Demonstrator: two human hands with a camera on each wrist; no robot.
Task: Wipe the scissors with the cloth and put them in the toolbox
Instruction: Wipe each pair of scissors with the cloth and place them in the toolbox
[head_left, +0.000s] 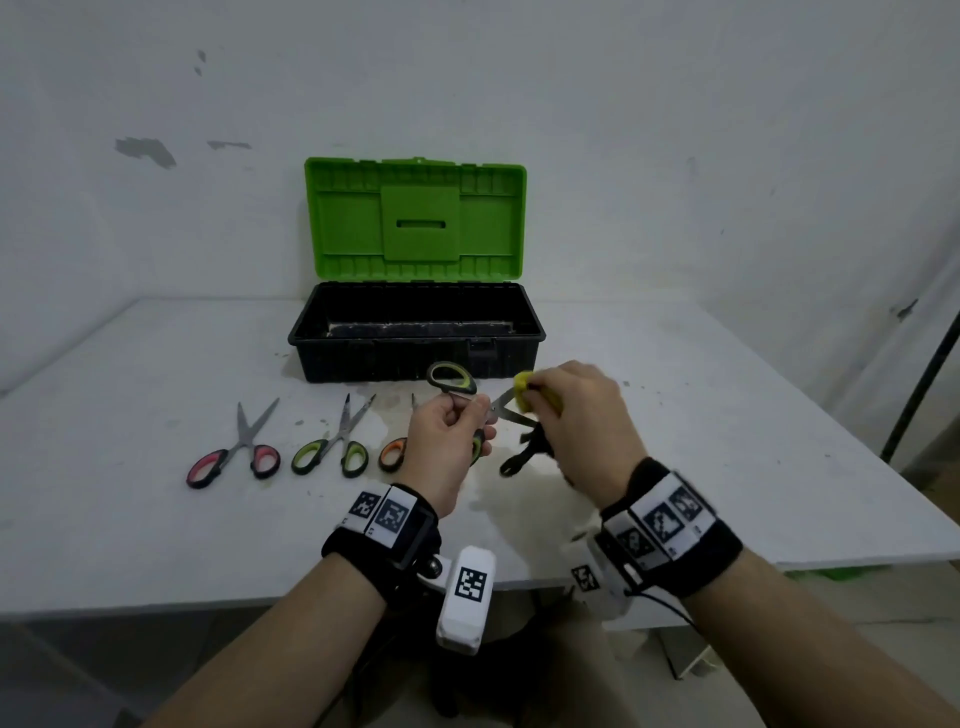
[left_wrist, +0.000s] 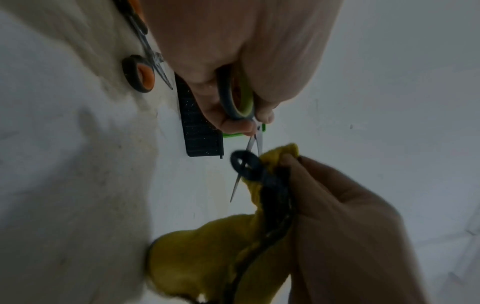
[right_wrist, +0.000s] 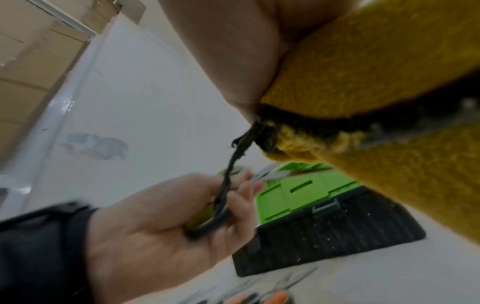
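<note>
The left hand (head_left: 448, 441) was curled round the lower handle of a pair of steel scissors with grey and lime-green handles (head_left: 453, 381), holding them in the air above the white table (head_left: 156, 519), blades spread and pointing toward the other hand. The right hand (head_left: 582, 415) had its fingers bunched round a mustard-yellow fleecy cloth with a black stitched edge (head_left: 523, 391), pinching the fabric over one of the open blades; a black loop of the cloth's trim (head_left: 517, 461) dangled below the hand. From the left wrist camera the bare blade (left_wrist: 237, 183) stuck out past the cloth (left_wrist: 202, 257), whose loose end sagged downward.

Beyond the hands, toward the far edge of the table, sat a black plastic toolbox (head_left: 415, 332) with its bright green lid (head_left: 415, 218) thrown back upright; I could make out only its dark floor inside. Along the near side, left of the hands, lay a row of other pairs with blades pointing toward the box: scissors with pink and black handles (head_left: 235, 457) closest to the left edge, then a green-handled pair (head_left: 332, 452), then an orange-handled pair (head_left: 393, 453) partly hidden behind the left hand. Black wrist straps carrying printed square markers (head_left: 384, 514) sat on both forearms
</note>
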